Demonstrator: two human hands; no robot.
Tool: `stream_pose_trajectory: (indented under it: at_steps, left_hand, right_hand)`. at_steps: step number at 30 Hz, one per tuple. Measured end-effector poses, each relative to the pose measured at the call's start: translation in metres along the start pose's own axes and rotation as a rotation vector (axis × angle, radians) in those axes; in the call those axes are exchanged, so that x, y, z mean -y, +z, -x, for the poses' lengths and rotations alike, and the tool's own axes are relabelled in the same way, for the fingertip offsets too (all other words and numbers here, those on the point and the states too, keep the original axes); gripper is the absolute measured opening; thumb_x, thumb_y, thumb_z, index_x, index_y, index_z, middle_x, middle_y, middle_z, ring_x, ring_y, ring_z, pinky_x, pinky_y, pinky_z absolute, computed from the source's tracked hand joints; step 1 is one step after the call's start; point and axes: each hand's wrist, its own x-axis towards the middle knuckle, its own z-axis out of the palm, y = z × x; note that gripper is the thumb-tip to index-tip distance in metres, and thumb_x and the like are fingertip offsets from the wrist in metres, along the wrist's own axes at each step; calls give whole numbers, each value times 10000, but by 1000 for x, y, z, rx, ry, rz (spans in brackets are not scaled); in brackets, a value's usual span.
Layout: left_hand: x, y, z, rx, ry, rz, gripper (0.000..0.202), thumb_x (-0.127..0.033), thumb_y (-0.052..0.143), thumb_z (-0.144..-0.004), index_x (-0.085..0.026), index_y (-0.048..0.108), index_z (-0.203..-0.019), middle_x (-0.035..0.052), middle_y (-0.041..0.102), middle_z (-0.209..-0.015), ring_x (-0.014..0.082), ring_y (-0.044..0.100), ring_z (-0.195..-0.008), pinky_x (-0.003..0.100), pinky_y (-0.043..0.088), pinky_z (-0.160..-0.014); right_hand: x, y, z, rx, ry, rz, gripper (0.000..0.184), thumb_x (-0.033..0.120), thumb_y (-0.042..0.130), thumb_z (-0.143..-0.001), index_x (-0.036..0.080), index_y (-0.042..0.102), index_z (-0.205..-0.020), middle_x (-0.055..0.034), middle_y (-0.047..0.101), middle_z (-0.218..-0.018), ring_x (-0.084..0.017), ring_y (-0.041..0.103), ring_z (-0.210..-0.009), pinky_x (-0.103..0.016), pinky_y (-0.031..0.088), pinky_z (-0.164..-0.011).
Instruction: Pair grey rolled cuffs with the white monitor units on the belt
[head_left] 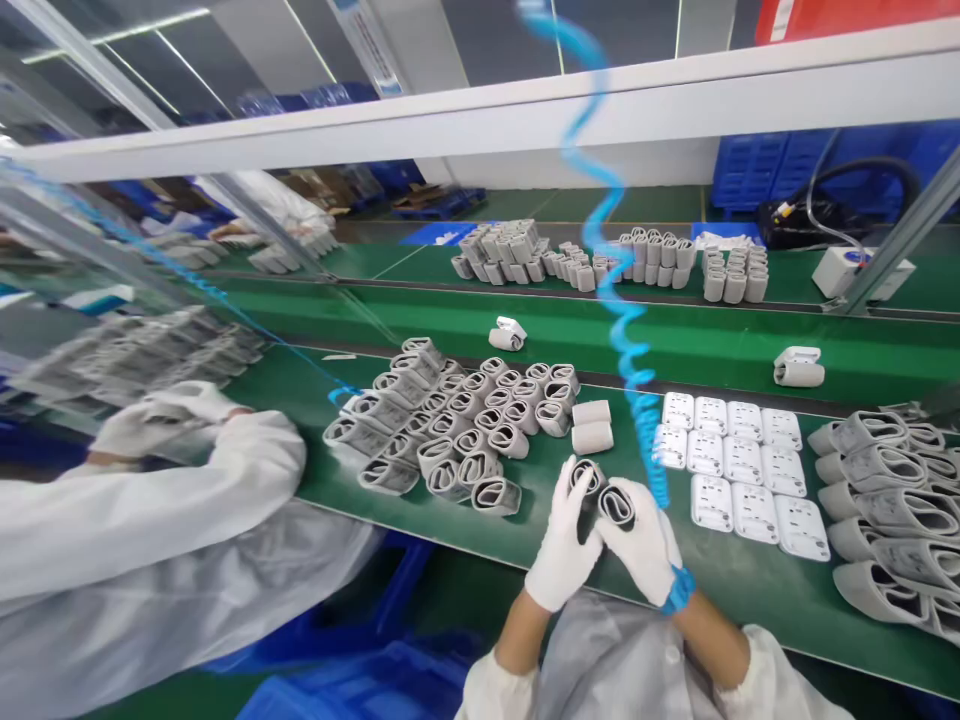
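Note:
Both my hands wear white gloves and meet over the near edge of the green table. My left hand grips a rolled grey cuff. My right hand grips a second rolled grey cuff right beside it; the two cuffs touch. A blue wrist strap circles my right wrist, and its blue coiled cord rises past the hands. Two closed grey cuff rolls lie just beyond my hands.
A pile of several rolled cuffs lies left of my hands. White device bodies lie in rows to the right, with larger cuffs at far right. A co-worker's white sleeve and gloved hand are at the left. Devices sit on the conveyor.

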Motion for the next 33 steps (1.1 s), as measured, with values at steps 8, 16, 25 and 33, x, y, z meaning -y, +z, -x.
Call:
stream_pose_trajectory:
  at_steps: [8,16,25,33]
  left_hand:
    - [16,-8,-26,-301,-84,-122,381,-262,572,-1093,-284,762,-1423,86,496,-1758,306,528,-1600,499,436,-1364]
    - [11,-19,-35,-402,84,-137,319,-243,550,-1104,-267,849,-1211,86,800,-1387,314,468,-1646,610,276,-1429]
    - [-43,50,-63,168,18,52,522,-286,658,-1026,-262,662,-1547,132,665,-1593,325,663,-1456,539,566,-1239]
    - [-70,112,-127,99,-99,-332,555,-282,803,-860,-143,704,-1389,237,730,-1385,464,610,-1461,636,479,-1250]
  right_hand:
    - [14,-28,12,-68,200,-345,402,406,860,-794,234,683,-1110,-48,780,-999,-243,767,-886,-384,681,-831]
    - [-5,-62,32,-55,168,-391,468,652,665,-997,261,680,-1253,-89,770,-1081,-286,773,-1034,-469,667,-1010]
    - [3,-99,47,-78,126,-513,774,570,822,-907,304,537,-1576,-148,676,-1492,-353,707,-1363,-573,581,-1190]
    - [-16,-130,42,-332,83,-354,831,630,823,-897,265,543,-1589,-145,654,-1533,-360,634,-1444,-538,536,-1248]
